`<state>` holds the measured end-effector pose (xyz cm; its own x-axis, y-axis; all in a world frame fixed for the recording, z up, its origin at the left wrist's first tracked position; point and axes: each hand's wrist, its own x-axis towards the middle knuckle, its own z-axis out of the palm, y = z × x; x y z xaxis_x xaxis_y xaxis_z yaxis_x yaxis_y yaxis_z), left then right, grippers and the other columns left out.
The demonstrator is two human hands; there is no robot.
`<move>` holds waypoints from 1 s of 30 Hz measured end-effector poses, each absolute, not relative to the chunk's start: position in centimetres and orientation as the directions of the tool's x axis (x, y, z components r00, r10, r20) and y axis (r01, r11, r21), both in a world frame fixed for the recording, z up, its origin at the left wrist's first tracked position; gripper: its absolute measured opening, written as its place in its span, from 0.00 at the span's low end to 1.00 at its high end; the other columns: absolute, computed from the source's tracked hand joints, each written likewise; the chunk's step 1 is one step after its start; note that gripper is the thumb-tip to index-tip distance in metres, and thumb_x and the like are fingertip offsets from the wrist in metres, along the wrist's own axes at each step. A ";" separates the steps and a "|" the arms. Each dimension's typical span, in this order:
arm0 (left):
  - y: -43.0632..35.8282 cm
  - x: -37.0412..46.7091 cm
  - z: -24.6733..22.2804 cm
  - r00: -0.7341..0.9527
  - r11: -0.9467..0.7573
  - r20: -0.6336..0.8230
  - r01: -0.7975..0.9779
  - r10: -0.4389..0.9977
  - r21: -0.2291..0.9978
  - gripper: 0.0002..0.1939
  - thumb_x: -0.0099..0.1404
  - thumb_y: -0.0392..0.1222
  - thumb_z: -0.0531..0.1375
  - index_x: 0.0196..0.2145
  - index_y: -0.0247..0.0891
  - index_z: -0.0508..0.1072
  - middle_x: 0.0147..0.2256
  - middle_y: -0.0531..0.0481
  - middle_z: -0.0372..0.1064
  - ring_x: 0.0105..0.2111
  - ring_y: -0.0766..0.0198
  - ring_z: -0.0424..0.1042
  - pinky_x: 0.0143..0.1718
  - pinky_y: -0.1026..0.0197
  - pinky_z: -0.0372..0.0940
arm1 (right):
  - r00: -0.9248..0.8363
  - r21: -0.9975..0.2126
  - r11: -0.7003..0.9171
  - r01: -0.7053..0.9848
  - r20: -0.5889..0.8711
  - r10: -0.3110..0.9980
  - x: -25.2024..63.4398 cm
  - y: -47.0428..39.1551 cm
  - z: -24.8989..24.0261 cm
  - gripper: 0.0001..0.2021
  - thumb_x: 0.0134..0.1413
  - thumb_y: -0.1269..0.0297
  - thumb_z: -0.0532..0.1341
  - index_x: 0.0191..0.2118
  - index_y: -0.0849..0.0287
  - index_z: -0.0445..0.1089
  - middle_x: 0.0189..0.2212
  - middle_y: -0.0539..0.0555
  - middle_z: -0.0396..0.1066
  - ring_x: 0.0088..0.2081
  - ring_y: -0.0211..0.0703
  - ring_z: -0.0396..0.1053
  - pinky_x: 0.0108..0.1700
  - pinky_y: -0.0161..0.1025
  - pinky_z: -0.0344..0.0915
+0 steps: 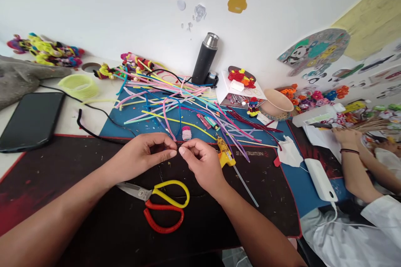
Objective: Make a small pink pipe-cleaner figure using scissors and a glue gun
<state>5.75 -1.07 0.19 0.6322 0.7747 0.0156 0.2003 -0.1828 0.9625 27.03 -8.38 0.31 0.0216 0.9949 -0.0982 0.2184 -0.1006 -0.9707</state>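
Above the dark mat (103,225), my left hand (145,154) and my right hand (202,160) meet almost tip to tip. Thumb and forefinger are pinched on each hand; whatever lies between them is too small to make out. Just beyond the fingertips stands a small roll wound in pink and white (186,133). Scissors (153,194) with one yellow and one red handle lie below my hands, blades pointing left. To the right of my right hand rests a yellow glue gun (225,152) with a glue stick (246,185) sticking out of it.
Many coloured pipe cleaners (169,100) spread across the back. Behind them stands a black thermos (205,58). A phone (31,121) lies at left, a bowl (277,104) and white power bank (321,179) at right. Another person's arm (354,167) reaches in from the right.
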 end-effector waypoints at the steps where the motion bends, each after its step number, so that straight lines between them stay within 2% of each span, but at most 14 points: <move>1: -1.1 5.8 0.2 0.629 -0.170 0.011 0.193 0.777 0.966 0.17 0.72 0.59 0.68 0.39 0.42 0.84 0.36 0.49 0.80 0.37 0.58 0.76 0.39 0.60 0.70 | 0.022 -0.971 -0.100 0.217 -0.098 0.995 27.0 -8.4 0.3 0.15 0.66 0.48 0.67 0.37 0.55 0.75 0.21 0.44 0.61 0.23 0.36 0.58 0.26 0.35 0.55; 7: -1.0 6.1 0.5 0.613 -0.143 0.001 0.183 0.790 0.973 0.17 0.71 0.58 0.68 0.36 0.40 0.82 0.33 0.50 0.78 0.34 0.59 0.74 0.36 0.61 0.69 | 0.018 -0.973 -0.098 0.207 -0.096 0.995 26.7 -8.3 0.2 0.15 0.65 0.48 0.67 0.36 0.55 0.74 0.20 0.43 0.60 0.23 0.35 0.57 0.26 0.35 0.54; 12: -1.1 6.1 0.4 0.604 -0.145 0.011 0.174 0.797 0.974 0.16 0.70 0.56 0.69 0.37 0.40 0.81 0.33 0.50 0.77 0.32 0.61 0.73 0.34 0.61 0.69 | 0.017 -0.973 -0.104 0.208 -0.103 0.995 26.6 -8.2 0.1 0.16 0.65 0.47 0.67 0.36 0.55 0.74 0.20 0.43 0.60 0.23 0.35 0.56 0.26 0.35 0.54; 16: -1.2 6.0 0.3 0.599 -0.160 0.026 0.172 0.800 0.972 0.16 0.71 0.56 0.68 0.37 0.40 0.81 0.34 0.49 0.78 0.35 0.59 0.75 0.37 0.60 0.70 | 0.014 -0.977 -0.096 0.191 -0.095 0.995 26.6 -8.3 0.0 0.14 0.65 0.49 0.67 0.36 0.55 0.74 0.20 0.43 0.60 0.22 0.35 0.57 0.26 0.36 0.55; 21: -1.2 6.1 0.5 0.604 -0.165 0.021 0.185 0.797 0.969 0.16 0.72 0.55 0.67 0.37 0.40 0.80 0.33 0.50 0.76 0.32 0.61 0.72 0.33 0.61 0.68 | 0.007 -0.977 -0.107 0.186 -0.108 0.994 26.5 -8.4 -0.2 0.15 0.65 0.48 0.67 0.38 0.55 0.75 0.20 0.43 0.60 0.23 0.36 0.58 0.27 0.35 0.56; 30: -1.4 6.3 0.5 0.592 -0.091 0.006 0.114 0.806 0.989 0.15 0.71 0.53 0.67 0.35 0.39 0.78 0.30 0.53 0.72 0.30 0.64 0.68 0.33 0.63 0.66 | -0.005 -0.973 -0.107 0.204 -0.110 0.994 26.3 -8.5 -0.4 0.15 0.66 0.47 0.67 0.39 0.55 0.76 0.21 0.43 0.61 0.23 0.36 0.58 0.27 0.35 0.57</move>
<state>6.32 -1.42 0.50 0.5921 0.8059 0.0058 0.1139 -0.0908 0.9893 26.33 -8.47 -0.35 -0.0049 0.9939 -0.1098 0.2042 -0.1065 -0.9731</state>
